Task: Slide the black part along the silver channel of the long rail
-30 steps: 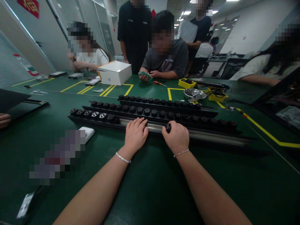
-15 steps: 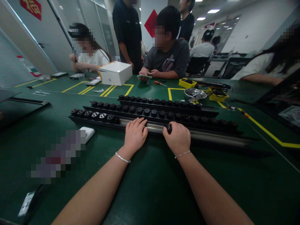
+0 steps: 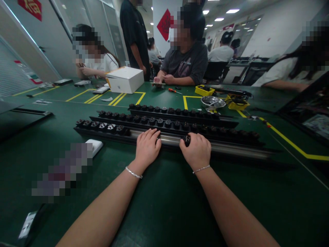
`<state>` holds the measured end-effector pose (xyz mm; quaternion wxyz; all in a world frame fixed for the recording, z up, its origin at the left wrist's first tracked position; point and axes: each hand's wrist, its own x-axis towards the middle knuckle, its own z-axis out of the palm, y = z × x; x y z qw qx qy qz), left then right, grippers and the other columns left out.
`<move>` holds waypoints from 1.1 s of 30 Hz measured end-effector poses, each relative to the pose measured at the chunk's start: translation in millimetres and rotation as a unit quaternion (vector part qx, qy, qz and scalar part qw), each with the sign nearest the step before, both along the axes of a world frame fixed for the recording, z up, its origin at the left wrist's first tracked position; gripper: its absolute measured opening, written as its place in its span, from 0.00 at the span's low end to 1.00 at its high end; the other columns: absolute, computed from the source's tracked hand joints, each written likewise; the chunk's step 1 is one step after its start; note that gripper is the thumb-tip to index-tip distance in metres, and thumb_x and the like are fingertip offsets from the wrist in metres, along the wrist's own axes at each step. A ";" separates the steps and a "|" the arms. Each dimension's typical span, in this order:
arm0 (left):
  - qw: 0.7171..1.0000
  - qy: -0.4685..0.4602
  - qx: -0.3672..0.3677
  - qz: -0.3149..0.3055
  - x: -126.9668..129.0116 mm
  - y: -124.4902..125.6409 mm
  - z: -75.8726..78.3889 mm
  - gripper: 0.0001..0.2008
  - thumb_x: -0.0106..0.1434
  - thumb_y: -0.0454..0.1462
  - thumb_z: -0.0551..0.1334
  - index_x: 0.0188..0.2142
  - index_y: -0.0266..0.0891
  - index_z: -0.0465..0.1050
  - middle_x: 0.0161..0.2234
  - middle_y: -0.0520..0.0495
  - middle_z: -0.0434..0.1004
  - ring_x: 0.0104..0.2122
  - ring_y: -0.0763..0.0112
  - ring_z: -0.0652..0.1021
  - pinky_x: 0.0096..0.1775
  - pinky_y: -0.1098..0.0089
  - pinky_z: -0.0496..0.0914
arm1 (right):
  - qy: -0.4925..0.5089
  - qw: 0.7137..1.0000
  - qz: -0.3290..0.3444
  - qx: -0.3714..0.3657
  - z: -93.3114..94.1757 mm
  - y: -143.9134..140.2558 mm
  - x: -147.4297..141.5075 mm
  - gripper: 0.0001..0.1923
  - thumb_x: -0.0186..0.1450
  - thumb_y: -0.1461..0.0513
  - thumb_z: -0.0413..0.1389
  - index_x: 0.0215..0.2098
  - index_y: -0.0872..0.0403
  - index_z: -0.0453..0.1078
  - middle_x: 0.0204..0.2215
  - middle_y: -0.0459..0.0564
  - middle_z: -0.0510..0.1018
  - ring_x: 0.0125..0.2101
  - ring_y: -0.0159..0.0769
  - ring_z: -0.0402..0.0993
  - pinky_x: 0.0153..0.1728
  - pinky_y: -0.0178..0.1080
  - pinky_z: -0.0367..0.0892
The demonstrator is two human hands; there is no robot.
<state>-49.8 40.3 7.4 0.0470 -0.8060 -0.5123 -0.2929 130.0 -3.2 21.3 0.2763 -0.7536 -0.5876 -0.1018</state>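
The nearest black power track lies across the table, its bare metallic channel showing in the middle and right. Several black round socket modules sit in a row at its left end. My left hand rests on this track with fingers stretched out over the channel. In my right hand a single black round socket module is gripped between thumb and fingers, at the channel; whether it is seated there I cannot tell. Two more black tracks lie behind, lined with similar modules.
A pixelated object with a white end lies at the left. Across the table are a white box, a screwdriver, a metal bowl and yellow bins. A person sits opposite holding a phone.
My right hand has shifted slightly to the right along the track with the socket module. The left hand stays at the same place on the track. The view has moved slightly.
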 end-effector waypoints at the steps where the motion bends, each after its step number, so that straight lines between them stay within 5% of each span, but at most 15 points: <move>1: 1.000 -0.001 0.000 0.000 -0.1 -0.1 -0.1 0.18 0.65 0.39 0.51 0.53 0.44 0.69 0.55 0.47 0.71 0.57 0.60 0.67 0.57 0.56 0.58 | 0.001 1.000 -0.004 -0.002 0.0 -0.3 0.2 0.17 0.60 0.54 0.50 0.41 0.57 0.70 0.39 0.57 0.77 0.46 0.47 0.66 0.47 0.46 0.55; 33: 1.000 0.001 0.003 -0.002 -1.2 1.6 -2.9 0.18 0.66 0.39 0.51 0.53 0.44 0.68 0.55 0.48 0.70 0.57 0.60 0.67 0.58 0.56 0.57 | 0.011 0.999 -0.020 -0.032 4.5 -3.1 8.1 0.14 0.59 0.55 0.49 0.35 0.55 0.70 0.35 0.56 0.77 0.40 0.45 0.68 0.43 0.46 0.57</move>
